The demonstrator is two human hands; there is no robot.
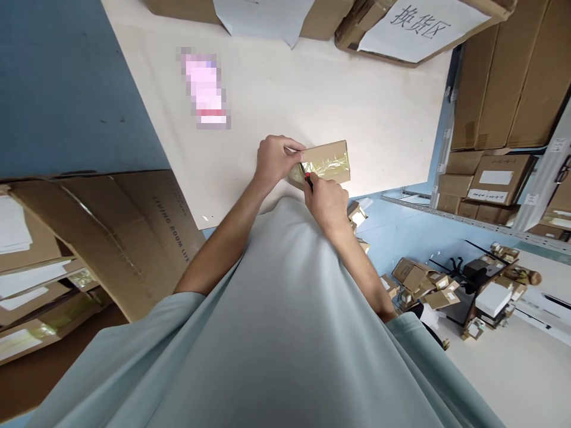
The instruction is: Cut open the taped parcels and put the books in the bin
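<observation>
Left hand [277, 157]: fingers pinching taped cardboard box [331, 162], frame centre, on worktop [267, 89] | right hand [328, 199]: closed around red-and-black cutter [307, 177], tip at the tape | blurred pink item [205, 89]: upper left

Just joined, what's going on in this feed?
A person at a white table has a small cardboard box with yellowish clear tape across it. The left hand holds the box's near-left end. The right hand grips a small black-and-red tool, its thin tip at the tape by the left fingers; cutter or other blade, I can't tell. The box looks closed from here. Larger cardboard boxes stand along the table's far edge.
</observation>
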